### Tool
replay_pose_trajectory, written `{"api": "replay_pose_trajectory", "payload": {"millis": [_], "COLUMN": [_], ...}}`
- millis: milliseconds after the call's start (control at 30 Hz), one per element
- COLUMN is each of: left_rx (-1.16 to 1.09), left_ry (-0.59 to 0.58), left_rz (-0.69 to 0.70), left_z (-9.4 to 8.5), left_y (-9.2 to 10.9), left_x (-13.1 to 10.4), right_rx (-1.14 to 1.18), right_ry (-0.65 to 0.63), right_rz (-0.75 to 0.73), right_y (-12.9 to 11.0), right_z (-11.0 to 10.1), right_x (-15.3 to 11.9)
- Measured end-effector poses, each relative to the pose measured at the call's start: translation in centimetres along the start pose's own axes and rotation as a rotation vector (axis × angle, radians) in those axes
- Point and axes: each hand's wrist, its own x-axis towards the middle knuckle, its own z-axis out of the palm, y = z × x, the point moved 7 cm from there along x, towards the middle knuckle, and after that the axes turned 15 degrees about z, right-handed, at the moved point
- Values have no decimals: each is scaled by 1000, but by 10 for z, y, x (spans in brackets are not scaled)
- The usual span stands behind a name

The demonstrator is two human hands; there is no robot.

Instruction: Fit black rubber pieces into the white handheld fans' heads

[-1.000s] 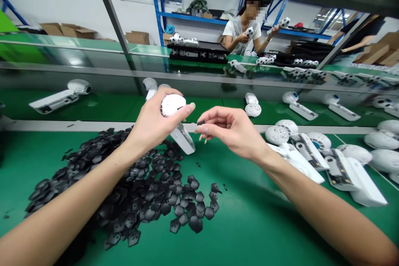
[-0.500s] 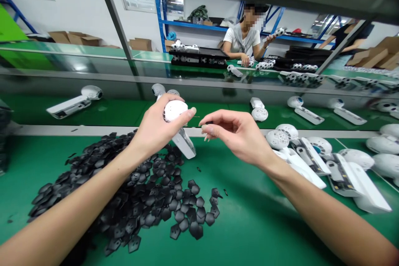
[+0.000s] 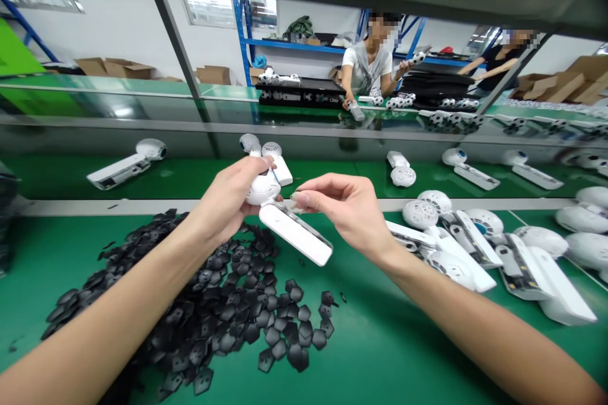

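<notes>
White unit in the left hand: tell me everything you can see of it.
The white unit looks like smooth plastic: a rounded head joined to a long bar with rounded corners. Dark inner parts show along the bar's far side. The left hand grips the head; the bar slants down rightward over the green table. The right hand's pinched fingertips are close; contact is unclear.

Background as I face it: at ten o'clock, cardboard boxes; at eleven, a window beside a blue rack; at twelve, a green bundle on its shelf; at one, a white-sleeved co-worker; at two, a dark-clothed person near cartons.
</notes>
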Motion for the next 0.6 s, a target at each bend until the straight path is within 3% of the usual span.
{"api": "replay_pose_trajectory", "payload": {"millis": [133, 600], "left_rx": [-133, -108], "left_ry": [36, -30], "left_rz": [-198, -131], "left_z": [11, 20], "left_y": [-14, -11], "left_x": [-13, -27], "right_rx": [7, -139], "right_ry": [11, 30], "right_rz": [-30, -19], "right_y": [0, 7], "right_z": [4, 7], "right_x": [-3, -5]}}
